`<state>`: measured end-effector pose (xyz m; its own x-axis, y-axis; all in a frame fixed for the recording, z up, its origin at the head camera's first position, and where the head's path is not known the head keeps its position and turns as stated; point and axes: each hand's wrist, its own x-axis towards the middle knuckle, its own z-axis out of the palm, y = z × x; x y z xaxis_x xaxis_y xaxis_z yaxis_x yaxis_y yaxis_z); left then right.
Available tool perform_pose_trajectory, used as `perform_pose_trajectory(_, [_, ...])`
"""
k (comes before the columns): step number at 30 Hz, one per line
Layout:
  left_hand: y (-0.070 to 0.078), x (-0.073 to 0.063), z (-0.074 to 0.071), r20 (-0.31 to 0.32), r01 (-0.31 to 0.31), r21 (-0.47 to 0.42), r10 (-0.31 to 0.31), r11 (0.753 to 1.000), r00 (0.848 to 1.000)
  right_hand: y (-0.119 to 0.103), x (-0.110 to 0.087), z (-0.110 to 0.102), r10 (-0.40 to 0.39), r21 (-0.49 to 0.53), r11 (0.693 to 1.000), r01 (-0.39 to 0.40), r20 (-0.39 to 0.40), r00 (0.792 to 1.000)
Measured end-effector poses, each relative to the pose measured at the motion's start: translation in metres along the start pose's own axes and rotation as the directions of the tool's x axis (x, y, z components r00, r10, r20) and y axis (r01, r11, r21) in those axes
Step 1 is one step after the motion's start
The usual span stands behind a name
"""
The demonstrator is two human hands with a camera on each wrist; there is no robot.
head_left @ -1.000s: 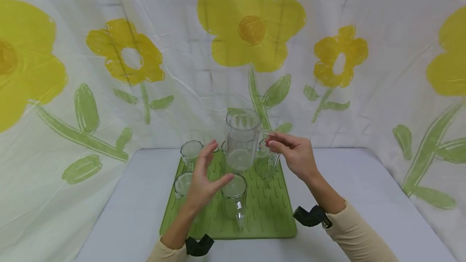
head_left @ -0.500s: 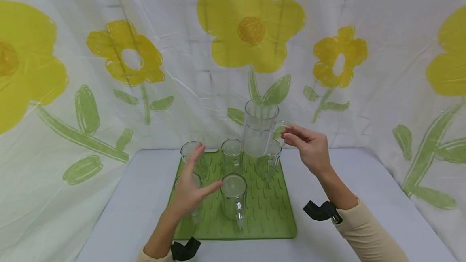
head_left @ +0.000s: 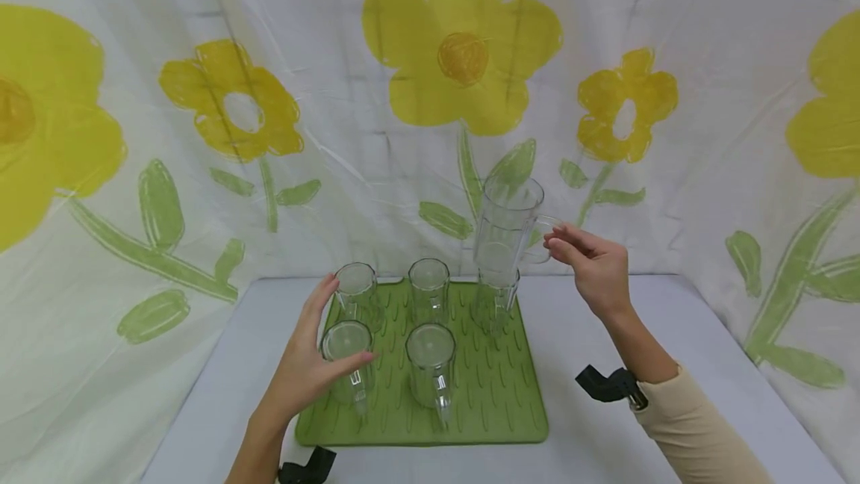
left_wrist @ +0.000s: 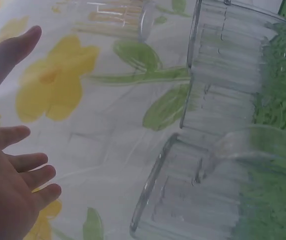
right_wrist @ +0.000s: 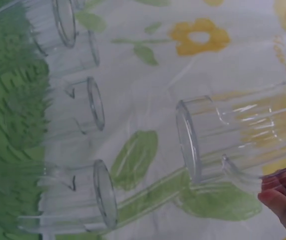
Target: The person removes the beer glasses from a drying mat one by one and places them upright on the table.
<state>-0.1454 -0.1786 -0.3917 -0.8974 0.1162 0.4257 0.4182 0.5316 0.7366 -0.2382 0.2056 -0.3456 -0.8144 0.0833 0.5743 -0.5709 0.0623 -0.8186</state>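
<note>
My right hand [head_left: 598, 271] pinches the handle of a clear glass mug [head_left: 507, 226], held up above the back right of the green ridged mat [head_left: 484, 402]. In the right wrist view the fingertips [right_wrist: 280, 197] grip that handle, and the mug [right_wrist: 240, 132] hangs away from the others. My left hand [head_left: 305, 361] holds nothing; its thumb and fingers spread apart beside the front left mug [head_left: 347, 340]. Its thumb overlaps that mug in the head view. The left wrist view shows the same hand [left_wrist: 10, 185] apart from the nearest mug [left_wrist: 188, 195].
Another mug [head_left: 430, 364] stands at the front middle of the mat. Along the back stand a left mug [head_left: 356, 286], a middle mug [head_left: 428, 290] and a right mug [head_left: 496, 305]. A white table [head_left: 225, 372] lies beneath, with a flowered curtain [head_left: 376, 185] behind.
My right hand has carried the mug up and to the right, from over the mat's middle. The left hand has drawn away from it, toward the left and down.
</note>
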Motion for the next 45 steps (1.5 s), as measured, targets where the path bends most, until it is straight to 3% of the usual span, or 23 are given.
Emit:
perform_pose_trajectory(16, [-0.042, -0.024, -0.018, 0.039, 0.14, -0.02, -0.139, 0.99, 0.99, 0.014, 0.008, -0.022, 0.024, -0.05, 0.998, -0.032, -0.138, 0.99])
perform_pose_trajectory(20, [-0.051, -0.029, -0.02, 0.042, 0.155, -0.027, -0.154, 0.988, 0.987, 0.02, 0.009, -0.026, 0.032, -0.099, 0.994, -0.051, -0.178, 0.983])
perform_pose_trajectory(25, [-0.062, -0.038, -0.023, 0.058, 0.188, -0.04, -0.186, 0.981, 0.981, 0.028, 0.011, -0.032, 0.07, -0.08, 0.993, -0.091, -0.232, 0.97])
perform_pose_trajectory(36, [-0.077, -0.051, -0.027, 0.139, 0.307, 0.056, -0.312, 0.95, 0.94, 0.061, 0.002, -0.046, 0.102, -0.151, 0.976, -0.155, -0.311, 0.945])
perform_pose_trajectory(45, [-0.093, -0.064, -0.023, 0.183, 0.34, 0.12, -0.357, 0.933, 0.916, 0.098, -0.013, -0.051, 0.093, -0.184, 0.969, -0.165, -0.345, 0.934])
